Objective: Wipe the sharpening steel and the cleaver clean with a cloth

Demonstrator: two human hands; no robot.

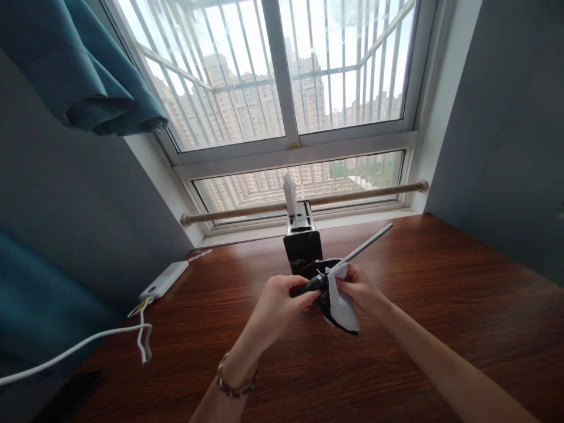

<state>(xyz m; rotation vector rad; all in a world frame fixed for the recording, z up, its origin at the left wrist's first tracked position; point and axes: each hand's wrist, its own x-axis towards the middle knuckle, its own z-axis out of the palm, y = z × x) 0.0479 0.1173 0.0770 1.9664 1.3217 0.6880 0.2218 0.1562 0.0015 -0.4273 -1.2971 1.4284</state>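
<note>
My left hand (285,298) is closed on the black grip of a black-handled tool with a grey rod (366,245), which slants up to the right. My right hand (359,288) pinches a white tissue (344,305) against the tool, near where the rod meets the black part. Part of the tissue hangs down over a dark, pointed piece below the hands; I cannot make out what kind of tool it is. Just beyond my hands stands a black tissue box (303,247) with a shiny top, a white tissue (289,194) sticking up from it.
The brown wooden table (418,294) meets a barred window at the back. On the left lies a white power bank (165,280) with a white cable (74,342). A dark flat object (70,396) is at the lower left. A blue curtain (83,76) hangs upper left.
</note>
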